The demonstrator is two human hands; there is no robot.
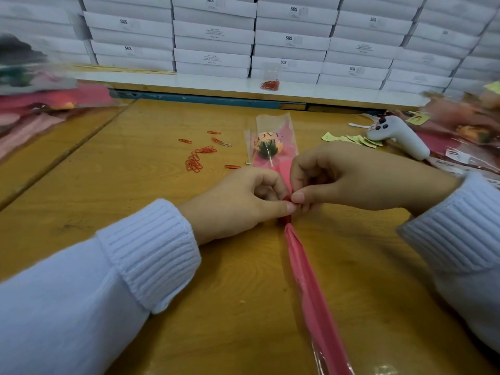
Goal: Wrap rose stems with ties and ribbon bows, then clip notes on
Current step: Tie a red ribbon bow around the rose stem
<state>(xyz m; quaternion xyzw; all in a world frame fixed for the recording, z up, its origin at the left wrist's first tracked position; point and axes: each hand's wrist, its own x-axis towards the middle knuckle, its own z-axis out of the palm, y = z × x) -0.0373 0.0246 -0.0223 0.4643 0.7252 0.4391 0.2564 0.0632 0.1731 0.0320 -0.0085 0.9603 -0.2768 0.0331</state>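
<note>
— What are the two hands doing at the centre of the wooden table?

— The left hand (243, 204) and the right hand (349, 180) meet fingertip to fingertip over a small red tie or ribbon piece (286, 209), each pinching it between thumb and forefinger, the other fingers curled in. They work at the point where the sleeve is gathered, which seems the reason for the grip: the bunched wrap needs holding tight while the tie is twisted or the bow seated. Whether it is a wire tie or a ribbon bow cannot be told; the fingers cover most of it

— And the flower itself?

— A single orange-pink artificial rose in a clear-and-pink cellophane sleeve (272, 142) lies flat on the yellow-brown wooden table (135, 185), head pointing away from the person, lettering on the wrap above the bloom. Below the hands the sleeve narrows into a long twisted pink tail (311, 288) running toward the near edge

— What waits around it?

— Loose red paper clips (198, 156) lie scattered just left of the rose, and small yellow paper notes (351, 138) sit to the right beside a white handheld controller (397, 136); both look laid out within reach for the clipping step, which appears not yet done on this stem. Wrapped roses pile at both table edges, blurred. Behind, stacked white cardboard boxes (213, 36) fill the wall, a small bag of red clips (270, 82) on the ledge before them
</note>
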